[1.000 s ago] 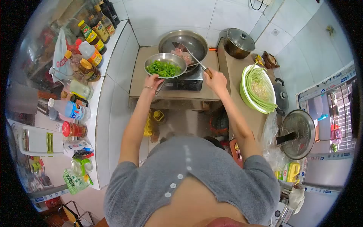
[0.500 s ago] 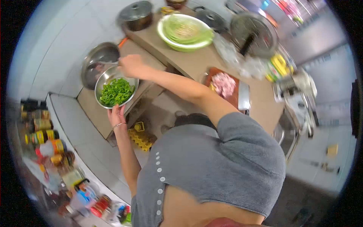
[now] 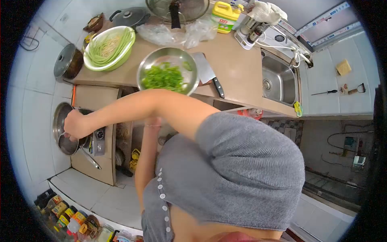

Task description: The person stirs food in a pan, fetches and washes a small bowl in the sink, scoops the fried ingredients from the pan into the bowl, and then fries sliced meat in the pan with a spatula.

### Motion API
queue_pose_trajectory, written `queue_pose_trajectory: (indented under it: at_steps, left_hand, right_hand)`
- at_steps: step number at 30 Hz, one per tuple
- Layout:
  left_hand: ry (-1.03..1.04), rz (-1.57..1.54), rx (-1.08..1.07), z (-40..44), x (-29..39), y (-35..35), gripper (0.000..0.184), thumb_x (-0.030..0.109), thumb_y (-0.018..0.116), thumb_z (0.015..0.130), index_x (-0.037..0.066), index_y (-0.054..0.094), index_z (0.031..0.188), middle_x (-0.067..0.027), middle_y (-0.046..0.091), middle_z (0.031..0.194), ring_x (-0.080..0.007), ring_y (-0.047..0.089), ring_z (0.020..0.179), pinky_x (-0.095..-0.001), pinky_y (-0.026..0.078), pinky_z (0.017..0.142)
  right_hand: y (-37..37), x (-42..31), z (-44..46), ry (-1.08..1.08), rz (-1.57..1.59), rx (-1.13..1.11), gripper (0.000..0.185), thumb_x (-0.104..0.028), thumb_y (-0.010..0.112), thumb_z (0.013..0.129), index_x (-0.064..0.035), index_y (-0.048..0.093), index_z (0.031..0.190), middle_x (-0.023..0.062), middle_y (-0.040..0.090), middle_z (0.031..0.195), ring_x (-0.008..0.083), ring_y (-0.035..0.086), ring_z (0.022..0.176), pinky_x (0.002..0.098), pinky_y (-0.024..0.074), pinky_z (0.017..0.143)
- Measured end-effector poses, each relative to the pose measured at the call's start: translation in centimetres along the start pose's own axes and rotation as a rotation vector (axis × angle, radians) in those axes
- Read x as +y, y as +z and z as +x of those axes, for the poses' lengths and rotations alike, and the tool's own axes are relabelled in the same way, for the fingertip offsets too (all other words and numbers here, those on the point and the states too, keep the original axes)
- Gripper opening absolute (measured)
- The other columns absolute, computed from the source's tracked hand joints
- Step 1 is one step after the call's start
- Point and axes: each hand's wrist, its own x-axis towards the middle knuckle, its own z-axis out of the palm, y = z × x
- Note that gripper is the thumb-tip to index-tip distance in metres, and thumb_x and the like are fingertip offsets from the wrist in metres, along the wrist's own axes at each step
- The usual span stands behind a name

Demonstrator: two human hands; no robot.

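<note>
My right hand reaches far left over a metal wok, fingers closed around a metal cooking utensil that is only partly visible. My right forearm crosses in front of my left hand, whose fingers are hidden. Just beyond it, at the counter's front edge, is a metal bowl of chopped green peppers, which the left hand appears to hold. A cleaver lies just right of the bowl, its black handle toward me. Most of the board below is covered.
A green-rimmed basin of long green beans stands on the counter, with a lidded pot to its left. Plastic bags, a yellow jug and a sink lie along the counter. Seasoning bottles stand lower left.
The view has swung right. The bowl of peppers has moved from beside the wok to the counter, now covering the pink meat on the board. My right hand has gone from the bowl's rim to the wok.
</note>
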Motion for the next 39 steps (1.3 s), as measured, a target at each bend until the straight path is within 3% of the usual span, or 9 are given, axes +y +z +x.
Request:
queue_pose_trajectory:
  at_steps: [5, 17, 19, 22, 30, 32, 34, 38, 39]
  left_hand:
    - [-0.193, -0.108, 0.014, 4.0, 0.6, 20.4, 0.044, -0.002, 0.055, 0.082, 0.004, 0.042, 0.123, -0.0117, 0.055, 0.114, -0.0237, 0.058, 0.098, -0.032, 0.054, 0.075]
    - [-0.398, -0.103, -0.05, 11.2, -14.2, 30.4, 0.045, -0.01, 0.047, 0.081, 0.008, 0.043, 0.123, -0.0154, 0.056, 0.112, -0.0276, 0.06, 0.099, -0.0367, 0.056, 0.077]
    - [-0.152, -0.086, -0.018, 9.6, -11.3, 25.9, 0.045, -0.009, 0.047, 0.082, 0.008, 0.044, 0.123, -0.0157, 0.056, 0.111, -0.0275, 0.06, 0.098, -0.0366, 0.056, 0.076]
    - [0.393, 0.028, -0.028, -1.6, -7.2, 16.9, 0.042, -0.007, 0.046, 0.084, 0.008, 0.045, 0.123, -0.0165, 0.057, 0.11, -0.027, 0.06, 0.097, -0.0361, 0.056, 0.076]
    - [1.071, 0.7, -0.491, 6.3, -4.3, 22.5, 0.036, 0.0, 0.045, 0.088, 0.008, 0.048, 0.123, -0.0185, 0.059, 0.107, -0.0258, 0.062, 0.095, -0.0348, 0.056, 0.074]
    - [0.326, 0.535, -0.763, 5.9, -8.8, 12.5, 0.032, 0.012, 0.044, 0.092, 0.005, 0.051, 0.122, -0.0199, 0.062, 0.1, -0.0237, 0.065, 0.087, -0.033, 0.055, 0.072]
    - [-0.155, 0.231, -0.094, -3.4, 1.5, 9.0, 0.034, 0.019, 0.05, 0.091, -0.002, 0.052, 0.117, -0.0174, 0.064, 0.093, -0.0219, 0.066, 0.082, -0.0318, 0.055, 0.069]
    - [0.067, 0.934, 1.193, -14.2, 10.1, -4.4, 0.021, 0.022, 0.058, 0.081, 0.003, 0.063, 0.088, -0.0188, 0.061, 0.105, -0.0316, 0.059, 0.092, -0.039, 0.047, 0.08]
    - [0.452, 1.044, 1.489, -15.9, 10.0, -9.2, 0.024, 0.023, 0.059, 0.08, 0.002, 0.06, 0.094, -0.0206, 0.057, 0.107, -0.0343, 0.054, 0.098, -0.041, 0.044, 0.084]
  right_hand:
    - [-2.0, 1.9, -4.1, -0.018, 0.067, 0.09, 0.018, -0.025, 0.06, 0.066, -0.0093, 0.06, 0.057, 0.0117, 0.06, 0.059, 0.0276, 0.06, 0.054, 0.0378, 0.0427, 0.044]
    - [-4.8, 6.8, -10.0, 0.051, 0.221, 0.214, 0.006, -0.013, 0.062, 0.061, -0.0078, 0.061, 0.058, 0.0105, 0.06, 0.062, 0.0283, 0.061, 0.063, 0.0378, 0.0456, 0.053]
    - [-7.3, 7.2, -11.1, -0.227, 0.22, 0.326, 0.016, -0.019, 0.06, 0.072, -0.0082, 0.063, 0.061, 0.0125, 0.059, 0.062, 0.0292, 0.061, 0.064, 0.0401, 0.0462, 0.054]
    - [-6.4, 6.9, -7.8, 0.227, 0.083, -0.008, 0.029, -0.034, 0.056, 0.082, -0.0084, 0.068, 0.075, 0.0143, 0.064, 0.072, 0.0313, 0.063, 0.07, 0.0426, 0.0491, 0.062]
    - [1.6, 8.4, -1.2, 0.148, 0.057, 0.026, 0.025, -0.03, 0.058, 0.079, -0.0105, 0.065, 0.093, 0.0171, 0.064, 0.081, 0.0368, 0.061, 0.079, 0.0456, 0.0483, 0.071]
    - [3.7, 8.9, 0.8, 0.069, 0.003, -0.012, 0.024, -0.03, 0.058, 0.079, -0.0116, 0.065, 0.093, 0.0168, 0.064, 0.081, 0.0367, 0.061, 0.078, 0.046, 0.0484, 0.071]
    - [4.7, 8.4, 2.0, 0.004, -0.05, -0.051, 0.023, -0.029, 0.058, 0.079, -0.0126, 0.065, 0.094, 0.0165, 0.064, 0.08, 0.0367, 0.061, 0.078, 0.0464, 0.0485, 0.07]
    - [5.6, 7.1, 3.1, -0.046, -0.156, -0.083, 0.021, -0.028, 0.06, 0.078, -0.0132, 0.063, 0.093, 0.0164, 0.064, 0.079, 0.0365, 0.062, 0.076, 0.0471, 0.0489, 0.067]
    - [5.8, 6.7, 3.6, -0.084, -0.217, -0.089, 0.02, -0.029, 0.061, 0.078, -0.0132, 0.062, 0.09, 0.0167, 0.064, 0.079, 0.037, 0.062, 0.075, 0.0471, 0.0492, 0.065]
